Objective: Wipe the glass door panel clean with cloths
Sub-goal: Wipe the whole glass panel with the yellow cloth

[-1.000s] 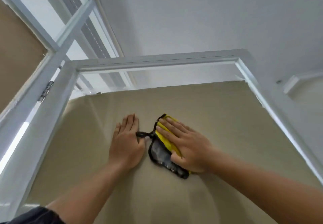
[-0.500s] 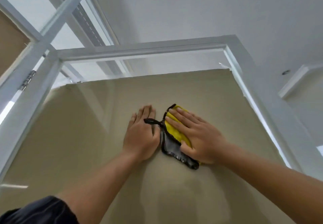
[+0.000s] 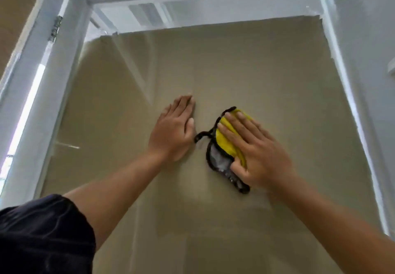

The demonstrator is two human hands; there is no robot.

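Two hands on my feed, both laid against one pane.

1. Glass door panel (image 3: 235, 70): fills the middle of my view. A tan backing shows through it; a clear strip runs along 12 o'clock. Pale reflected streaks cross the pane toward 10 o'clock.

2. Cloth (image 3: 224, 143): yellow face, black edging, grey underside exposed at its 7 o'clock end. It lies on the glass just off centre toward 3 o'clock, mostly under the right hand. A black loop juts from its 9 o'clock edge, right by the left hand; I cannot tell whether the two touch.

3. Right hand (image 3: 256, 154): fingers straight and slightly spread, pointing to 11 o'clock. The palm and fingers press the cloth flat to the pane, and the thumb rests beside the grey part. Nothing is curled round or pinched.

4. Left hand (image 3: 173, 132): flat, fingers together, pointing to 12 o'clock. The bare palm rests on the glass at 9 o'clock of the cloth and holds nothing.

5. White door frame (image 3: 64, 81): borders the pane at 9, 12 and 3 o'clock.

6. Hinge (image 3: 56, 28): metal, on the frame post at 10 o'clock.

7. Dark sleeve (image 3: 42, 235): covers the left upper arm at 7 o'clock.

8. Pale wall (image 3: 374, 38): beyond the frame at 2 o'clock.
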